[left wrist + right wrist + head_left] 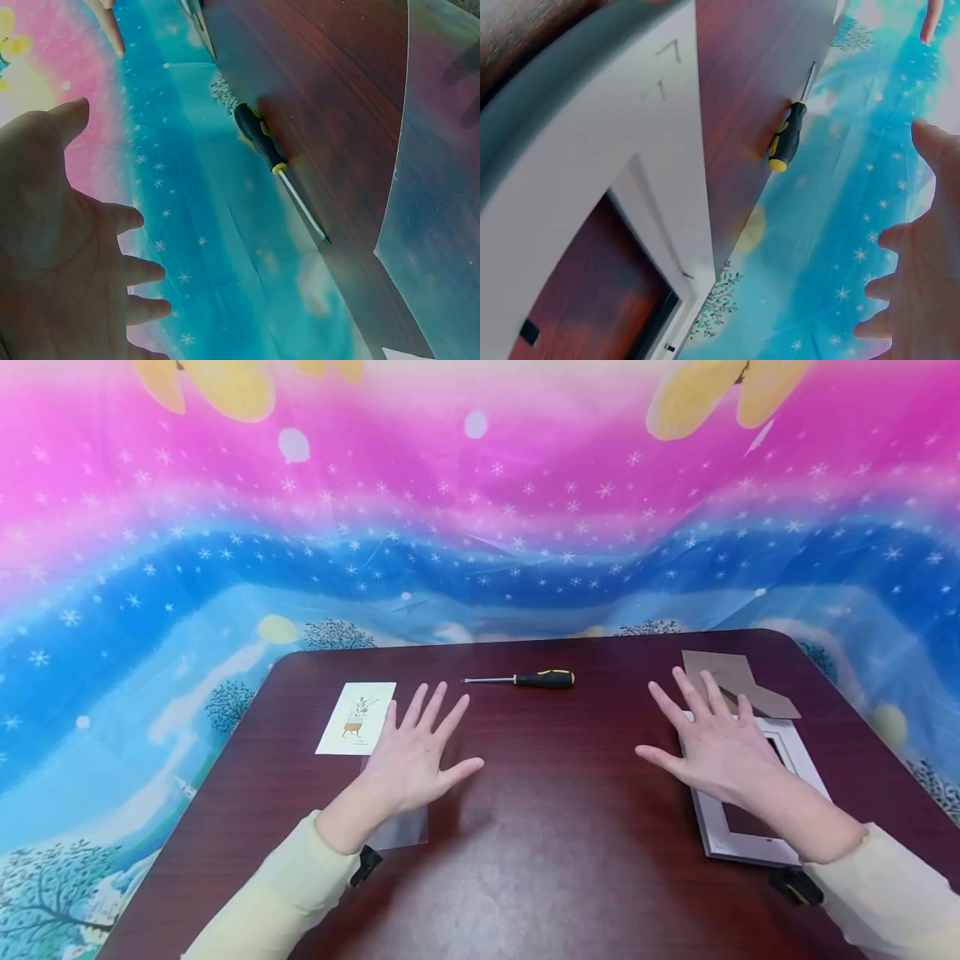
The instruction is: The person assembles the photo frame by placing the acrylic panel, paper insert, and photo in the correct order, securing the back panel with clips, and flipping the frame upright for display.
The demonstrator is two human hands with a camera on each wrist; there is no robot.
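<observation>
My left hand [412,760] is held with fingers spread above the left side of the table, holding nothing. Below it lies a clear plastic sheet [401,831], partly hidden by the hand and wrist. Just beyond the hand is a white card [356,718] printed with a potted plant. On the right, my right hand [720,747] hovers with spread fingers over a white picture frame [712,835] and also grips nothing. The frame's middle opening shows the dark table through it in the right wrist view. A screwdriver [543,679] with a black and yellow handle lies between the hands, farther back.
A brown folded backing board [738,681] lies behind the picture frame, near the back right corner. The dark red wooden table [540,860] has rounded back corners. A colourful printed cloth [480,527] hangs behind and around it.
</observation>
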